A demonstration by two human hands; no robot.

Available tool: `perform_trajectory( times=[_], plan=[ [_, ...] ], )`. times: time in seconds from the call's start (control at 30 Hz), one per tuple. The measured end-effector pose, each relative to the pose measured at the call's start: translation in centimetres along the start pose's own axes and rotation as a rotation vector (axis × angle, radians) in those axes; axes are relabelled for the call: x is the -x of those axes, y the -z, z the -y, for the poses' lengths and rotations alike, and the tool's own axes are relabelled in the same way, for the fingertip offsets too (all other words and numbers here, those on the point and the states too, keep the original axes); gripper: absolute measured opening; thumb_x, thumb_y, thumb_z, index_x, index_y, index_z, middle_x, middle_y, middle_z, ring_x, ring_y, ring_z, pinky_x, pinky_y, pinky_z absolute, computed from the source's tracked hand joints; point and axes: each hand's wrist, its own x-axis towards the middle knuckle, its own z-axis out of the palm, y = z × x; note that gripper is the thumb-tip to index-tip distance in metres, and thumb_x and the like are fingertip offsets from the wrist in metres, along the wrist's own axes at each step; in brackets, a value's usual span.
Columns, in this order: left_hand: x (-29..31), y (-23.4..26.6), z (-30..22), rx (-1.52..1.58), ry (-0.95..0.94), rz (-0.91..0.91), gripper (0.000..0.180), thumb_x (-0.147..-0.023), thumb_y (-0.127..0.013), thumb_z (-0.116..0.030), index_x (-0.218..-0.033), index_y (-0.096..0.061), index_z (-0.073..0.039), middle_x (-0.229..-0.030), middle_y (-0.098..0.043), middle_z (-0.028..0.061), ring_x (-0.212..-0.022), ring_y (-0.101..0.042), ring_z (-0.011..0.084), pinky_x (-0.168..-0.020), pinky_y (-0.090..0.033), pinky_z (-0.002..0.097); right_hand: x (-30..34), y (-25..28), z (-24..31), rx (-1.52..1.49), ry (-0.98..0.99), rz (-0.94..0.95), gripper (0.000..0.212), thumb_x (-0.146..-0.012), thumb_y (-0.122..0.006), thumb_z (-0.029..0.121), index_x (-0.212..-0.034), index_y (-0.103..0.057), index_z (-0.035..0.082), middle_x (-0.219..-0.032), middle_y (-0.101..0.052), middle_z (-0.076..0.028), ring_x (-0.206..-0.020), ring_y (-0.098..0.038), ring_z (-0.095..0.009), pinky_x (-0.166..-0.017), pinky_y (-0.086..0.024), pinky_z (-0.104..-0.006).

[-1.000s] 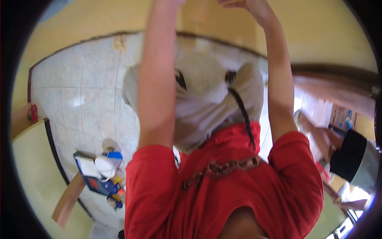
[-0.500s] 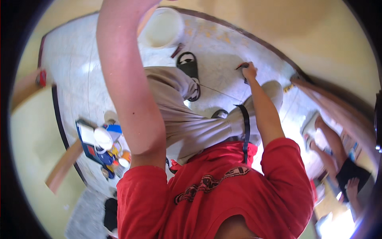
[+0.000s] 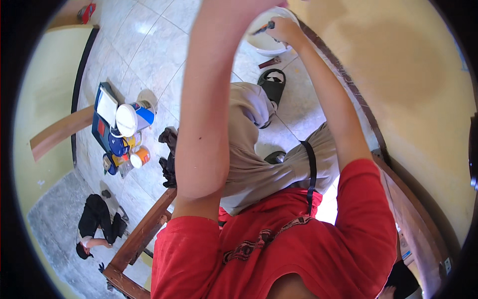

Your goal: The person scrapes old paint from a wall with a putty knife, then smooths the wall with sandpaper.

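Observation:
My right hand [image 3: 289, 31] is closed around a small tool [image 3: 264, 28] with a dark and orange end; its exact kind is hard to make out. The hand is over a round white basin [image 3: 264, 45] on the tiled floor, beside the wall. My bare left forearm [image 3: 206, 104] stretches up across the middle of the view. The left hand is mostly cut off by the top edge, so its fingers and anything in them are hidden. A flat reddish-brown piece [image 3: 270, 63] lies between the basin and my dark sandal [image 3: 273, 84].
To the left stand a white tub [image 3: 127, 120], paint tins [image 3: 140, 157] and a dark tray [image 3: 101, 130]. A wooden frame [image 3: 142, 244] stands at lower left, with a person [image 3: 97, 217] in dark clothes beyond it. A yellowish wall [image 3: 408, 74] runs along the right.
My right hand has moved from above the floor near my knee up to the basin, with the tool still in it. The view has turned, and the left arm now appears further right.

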Motion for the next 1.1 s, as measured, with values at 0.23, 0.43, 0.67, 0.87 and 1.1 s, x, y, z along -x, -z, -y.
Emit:
perform_trajectory(
  times=[0.23, 0.43, 0.67, 0.87, 1.1],
  plan=[
    [-1.1, -0.3, 3.2, 0.073, -0.107, 0.056, 0.027, -0.093, -0.056, -0.017, -0.082, -0.059, 0.007, -0.062, -0.062, 0.0151, -0.05, -0.061, 0.0184, -0.046, -0.047, 0.0313, -5.7, -7.2, -2.1, 0.569, 0.059, 0.07, 0.035, -0.079, -0.063, 0.027, -0.107, -0.071, 0.008, -0.107, -0.069, -0.017, -0.101, -0.067, -0.033, -0.084, -0.054, -0.0488],
    [-1.7, 0.5, 3.5, 0.066, -0.188, 0.008, 0.026, -0.093, -0.055, -0.016, -0.081, -0.058, 0.007, -0.058, -0.061, 0.0135, -0.049, -0.061, 0.0193, -0.049, -0.047, 0.0325, -9.5, 3.6, 6.6, 0.362, -0.533, 0.611, 0.038, -0.076, -0.064, 0.024, -0.11, -0.069, 0.008, -0.095, -0.071, -0.016, -0.083, -0.071, -0.032, -0.074, -0.057, -0.0469],
    [-3.7, -0.7, 4.1, 0.169, -0.276, -0.04, 0.026, -0.093, -0.056, -0.016, -0.081, -0.059, 0.006, -0.058, -0.062, 0.0148, -0.048, -0.061, 0.0204, -0.049, -0.047, 0.0332, -4.8, 7.2, 8.2, 0.27, -0.48, 0.534, 0.038, -0.075, -0.065, 0.024, -0.109, -0.069, 0.007, -0.094, -0.071, -0.016, -0.08, -0.071, -0.032, -0.072, -0.057, -0.0462],
    [-3.6, -1.2, 4.5, 0.119, -0.291, -0.047, 0.027, -0.093, -0.056, -0.017, -0.081, -0.06, 0.007, -0.059, -0.062, 0.0176, -0.05, -0.063, 0.0233, -0.05, -0.048, 0.0347, -3.5, 6.6, 12.3, 0.139, -0.323, 0.491, 0.038, -0.075, -0.066, 0.024, -0.108, -0.069, 0.006, -0.092, -0.071, -0.016, -0.078, -0.071, -0.032, -0.07, -0.058, -0.0455],
    [-3.9, -2.3, 4.0, 0.104, -0.291, 0.0, 0.025, -0.093, -0.055, -0.016, -0.085, -0.059, 0.006, -0.062, -0.062, 0.0201, -0.053, -0.065, 0.0275, -0.055, -0.051, 0.0379, -4.3, 5.3, 15.0, 0.006, -0.147, 0.433, 0.037, -0.075, -0.067, 0.024, -0.107, -0.069, 0.006, -0.091, -0.071, -0.016, -0.075, -0.071, -0.031, -0.067, -0.058, -0.0447]
  ],
)
